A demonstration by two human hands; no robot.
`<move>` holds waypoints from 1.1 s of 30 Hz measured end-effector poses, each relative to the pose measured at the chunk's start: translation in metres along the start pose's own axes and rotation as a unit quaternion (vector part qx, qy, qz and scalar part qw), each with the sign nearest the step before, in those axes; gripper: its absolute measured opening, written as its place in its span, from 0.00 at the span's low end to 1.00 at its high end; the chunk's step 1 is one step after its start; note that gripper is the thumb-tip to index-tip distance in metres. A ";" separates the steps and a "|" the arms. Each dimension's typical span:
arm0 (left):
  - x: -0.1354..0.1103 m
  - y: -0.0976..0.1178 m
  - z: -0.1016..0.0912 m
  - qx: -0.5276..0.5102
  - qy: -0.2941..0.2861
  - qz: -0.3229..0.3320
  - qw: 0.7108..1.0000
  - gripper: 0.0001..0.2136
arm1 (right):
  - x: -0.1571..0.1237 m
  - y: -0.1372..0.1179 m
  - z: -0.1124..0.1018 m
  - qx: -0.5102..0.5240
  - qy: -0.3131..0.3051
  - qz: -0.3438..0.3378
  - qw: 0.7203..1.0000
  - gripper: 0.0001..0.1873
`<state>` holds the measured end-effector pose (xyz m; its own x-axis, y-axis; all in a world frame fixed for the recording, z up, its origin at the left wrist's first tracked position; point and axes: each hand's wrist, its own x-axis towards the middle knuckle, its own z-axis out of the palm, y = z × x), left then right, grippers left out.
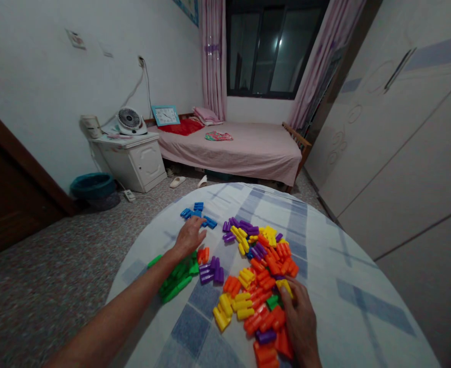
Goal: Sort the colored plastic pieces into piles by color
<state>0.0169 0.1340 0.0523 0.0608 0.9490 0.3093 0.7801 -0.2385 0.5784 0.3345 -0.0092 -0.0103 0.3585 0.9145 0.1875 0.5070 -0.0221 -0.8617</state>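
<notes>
My left hand (190, 236) reaches over a small group of blue plastic building blocks (210, 222) at the far left of the round table. Its thumb is apart from the fingers, and its fingertips are at the near edge of the blue pieces. At the right side of a mixed pile, my right hand (302, 312) has its thumb and fingers closed on a yellow block (284, 286). Mostly orange blocks (256, 322) lie around it, mixed with yellow and purple ones and a green block (273, 302). Under my left forearm, green blocks (177, 289) are partly hidden.
Purple blocks (212, 272) and an orange piece (203, 255) lie beside the green group. More purple blocks (244, 225) sit at the pile's far end. A checked cloth (325, 240) covers the table. Beyond stand a bed (248, 148), a white cabinet (148, 163) and a wardrobe (394, 138).
</notes>
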 end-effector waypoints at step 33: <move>-0.071 0.122 0.061 -0.189 -0.118 0.138 0.965 0.20 | 0.001 -0.005 0.000 -0.001 -0.005 -0.037 0.999 0.20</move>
<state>0.1454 0.0498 0.0546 0.4079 0.8487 0.3366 0.4337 -0.5045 0.7466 0.3327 -0.0078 -0.0058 0.3121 0.9177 0.2458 0.5328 0.0451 -0.8450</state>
